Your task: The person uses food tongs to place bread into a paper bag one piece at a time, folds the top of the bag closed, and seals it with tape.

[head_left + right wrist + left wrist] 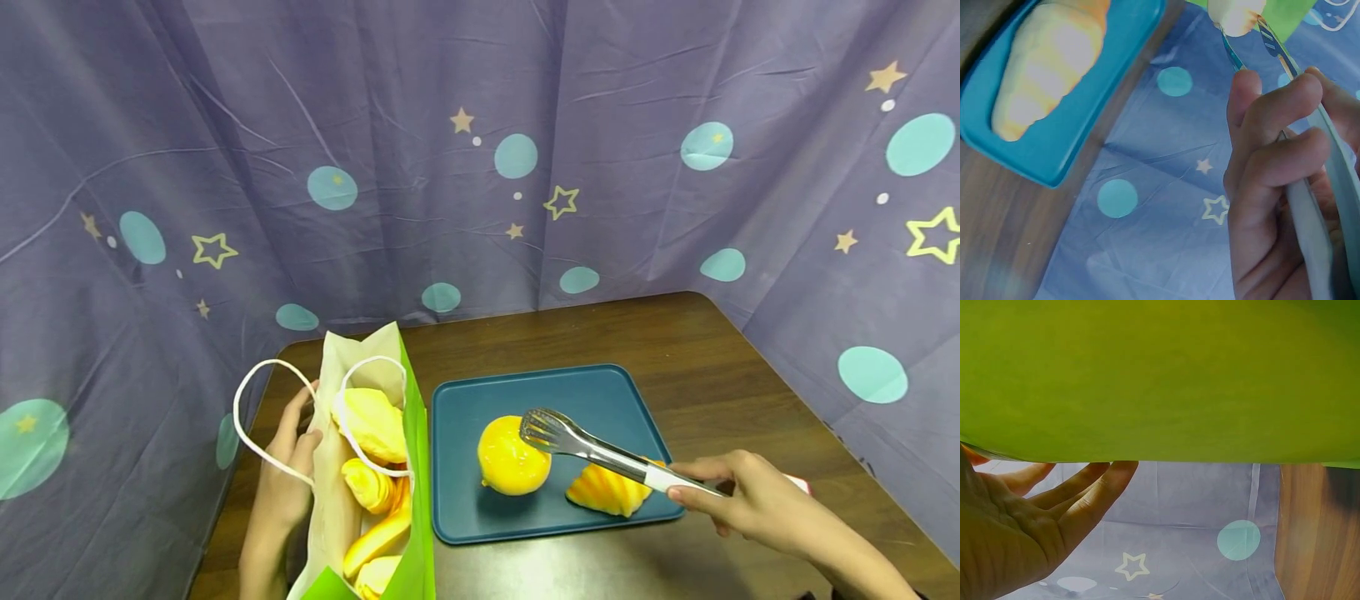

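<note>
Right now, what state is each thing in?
Green bag: standing open, bread pieces inside.
Left hand: fingers against the bag's side.
Right hand: gripping the tongs.
Tongs: closed on the round yellow bun.
Round yellow bun: apparently raised off the tray.
Striped bread: lying on the tray.
Tray: flat on the table.

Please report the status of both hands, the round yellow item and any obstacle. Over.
Left hand touching green bag; right hand gripping tongs. Round yellow item between the tongs, over tray. White handle across bag opening, possibly in the way.
</note>
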{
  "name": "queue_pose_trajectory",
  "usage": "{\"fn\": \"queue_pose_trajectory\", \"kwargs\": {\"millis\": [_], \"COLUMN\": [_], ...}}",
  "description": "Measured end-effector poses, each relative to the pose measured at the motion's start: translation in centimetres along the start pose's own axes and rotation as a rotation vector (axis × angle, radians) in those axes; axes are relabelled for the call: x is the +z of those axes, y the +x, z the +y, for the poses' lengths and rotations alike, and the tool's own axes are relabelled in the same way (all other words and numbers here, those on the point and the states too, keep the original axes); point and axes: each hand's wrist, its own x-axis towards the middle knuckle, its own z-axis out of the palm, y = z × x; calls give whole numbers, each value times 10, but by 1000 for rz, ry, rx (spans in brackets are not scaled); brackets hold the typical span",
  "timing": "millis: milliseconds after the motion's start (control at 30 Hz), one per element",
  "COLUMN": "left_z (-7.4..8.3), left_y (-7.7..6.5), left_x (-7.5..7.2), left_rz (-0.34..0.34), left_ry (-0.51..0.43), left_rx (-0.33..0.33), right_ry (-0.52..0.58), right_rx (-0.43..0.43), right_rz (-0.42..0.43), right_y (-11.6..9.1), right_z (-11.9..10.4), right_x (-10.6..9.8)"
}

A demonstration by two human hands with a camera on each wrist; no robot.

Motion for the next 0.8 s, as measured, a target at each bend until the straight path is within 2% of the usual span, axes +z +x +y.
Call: {"fn": "queue_pose_trajectory", "kwargs": {"millis": [267, 500, 800], "left_z": [-2, -2, -2], "left_y": [0, 0, 0], "left_x": [1, 2, 1], "left_rz": [-8, -9, -4], "left_ry": [-26, -47, -47], "left_rx": [25, 22, 34], "right_ry": [165, 242, 338], "right_rx": [-72, -88, -191], "right_rz": [-73, -120, -167], "right_y": [3, 5, 5], "right_z": [-12, -25, -39], "right_x": [-10, -16, -18]}}
